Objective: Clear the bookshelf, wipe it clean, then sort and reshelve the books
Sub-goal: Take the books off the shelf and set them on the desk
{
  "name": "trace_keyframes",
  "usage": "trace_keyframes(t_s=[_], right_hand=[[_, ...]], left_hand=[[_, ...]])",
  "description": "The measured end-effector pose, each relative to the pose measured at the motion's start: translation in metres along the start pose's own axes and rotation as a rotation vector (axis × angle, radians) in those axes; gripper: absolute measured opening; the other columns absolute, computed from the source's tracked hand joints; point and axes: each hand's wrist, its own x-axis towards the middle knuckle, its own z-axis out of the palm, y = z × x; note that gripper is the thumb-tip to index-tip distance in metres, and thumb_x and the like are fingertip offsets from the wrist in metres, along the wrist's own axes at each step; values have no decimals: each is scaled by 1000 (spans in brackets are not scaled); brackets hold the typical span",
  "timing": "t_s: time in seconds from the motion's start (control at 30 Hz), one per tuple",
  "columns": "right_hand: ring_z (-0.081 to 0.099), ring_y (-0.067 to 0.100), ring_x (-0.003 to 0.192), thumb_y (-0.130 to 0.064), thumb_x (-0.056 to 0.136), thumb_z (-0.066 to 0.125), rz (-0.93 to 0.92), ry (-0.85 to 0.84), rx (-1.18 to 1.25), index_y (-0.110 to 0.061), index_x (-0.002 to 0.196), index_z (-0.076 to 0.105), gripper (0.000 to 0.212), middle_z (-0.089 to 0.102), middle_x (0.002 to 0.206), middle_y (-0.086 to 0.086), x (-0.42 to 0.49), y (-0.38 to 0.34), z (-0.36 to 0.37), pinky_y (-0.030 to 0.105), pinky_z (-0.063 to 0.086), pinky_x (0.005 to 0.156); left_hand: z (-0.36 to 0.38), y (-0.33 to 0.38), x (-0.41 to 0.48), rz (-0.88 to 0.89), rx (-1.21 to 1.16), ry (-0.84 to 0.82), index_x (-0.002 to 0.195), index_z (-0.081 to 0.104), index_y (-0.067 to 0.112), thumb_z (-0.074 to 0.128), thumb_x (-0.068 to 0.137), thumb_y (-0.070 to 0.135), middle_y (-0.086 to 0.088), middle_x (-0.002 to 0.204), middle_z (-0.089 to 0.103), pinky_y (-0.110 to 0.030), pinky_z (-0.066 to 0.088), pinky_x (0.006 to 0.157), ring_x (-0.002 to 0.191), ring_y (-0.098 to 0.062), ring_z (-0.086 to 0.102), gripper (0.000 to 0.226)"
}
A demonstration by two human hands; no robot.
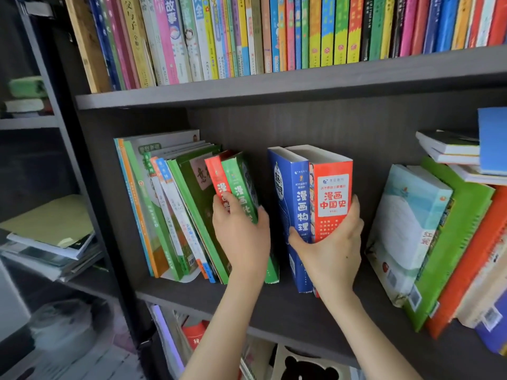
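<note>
Dark wood shelf (219, 294): we work at middle level. Our left hand (241, 234) grips green book (240, 185) and thin red book (218, 175) together, both leaning left on tilted books (164, 209). Our right hand (329, 250) grips blue book (297, 204) and orange-red book (333, 187) together, upright, mid-shelf, standing apart from left pair. Leaning pile (428, 229) at right. Upper row (274, 31) packed tight.

At 12 o'clock, a row of thin book spines (274, 31) is pink, yellow, green, blue and orange. Near the middle, a thick blue paperback book (297, 212) has white letters, and a thick red paperback book (332, 165) has a white label. At its 9 o'clock, a green paperback book (241, 185) has white letters.
</note>
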Motion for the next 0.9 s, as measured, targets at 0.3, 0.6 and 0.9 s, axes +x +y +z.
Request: trace_keyframes(t_s=[0.3, 0.6, 0.9], right_hand=[[49, 24, 108, -48, 62, 81, 27, 63, 29, -21, 150, 9, 117, 42, 123, 11, -2, 3, -1, 42, 49, 84], [46, 39, 111, -43, 55, 82, 185, 51, -109, -20, 149, 2, 125, 36, 134, 18, 13, 1, -4, 53, 44, 92], [51, 42, 105, -59, 51, 84, 151, 148, -127, -9, 149, 12, 132, 43, 130, 24, 8, -7, 4, 54, 43, 91]], left_hand=[[21, 13, -23, -70, -338, -17, 150, 13, 11, 80, 72, 21, -9, 142, 37, -34, 38, 105, 129, -21, 39, 103], [19, 14, -7, -191, -296, -79, 141, 22, 14, 74, 75, 16, -9, 119, 57, -30, 43, 78, 103, -28, 58, 84], [-41, 15, -44, -96, -342, -113, 130, 33, 20, 79, 73, 20, 7, 101, 64, -25, 51, 68, 85, -14, 65, 73]])
